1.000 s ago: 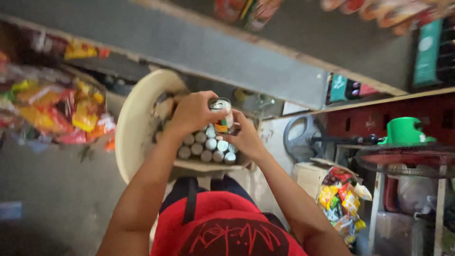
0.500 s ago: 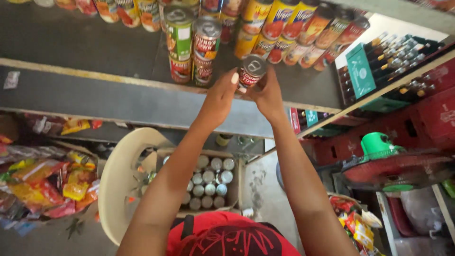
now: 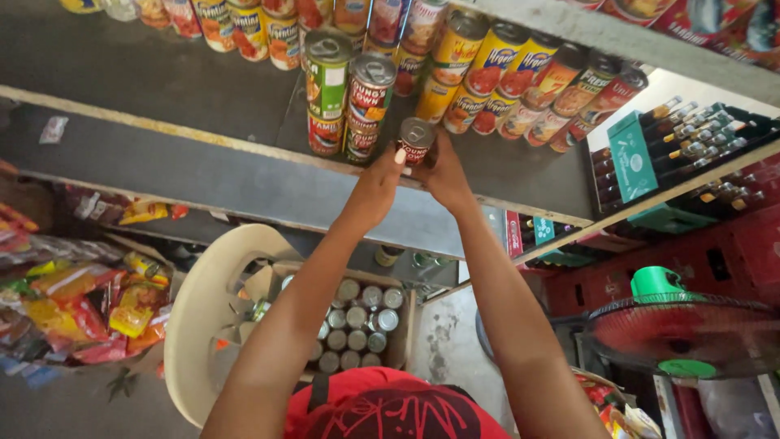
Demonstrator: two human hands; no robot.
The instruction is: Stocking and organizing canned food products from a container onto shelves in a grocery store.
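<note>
In the head view, both hands are raised to the grey shelf (image 3: pixel 203 175). The left hand (image 3: pixel 375 185) and right hand (image 3: pixel 445 175) are closed together around a small round tin can with a red label (image 3: pixel 417 140), holding it at the shelf's front edge, just beside two stacked cans (image 3: pixel 370 106), apparently to keep it steady and in line. Below, an open cardboard box of silver-topped cans (image 3: pixel 357 325) rests on a cream plastic chair (image 3: pixel 199 317), within easy reach.

Both hands (image 3: pixel 410 175) around a can (image 3: pixel 416 141)
</note>
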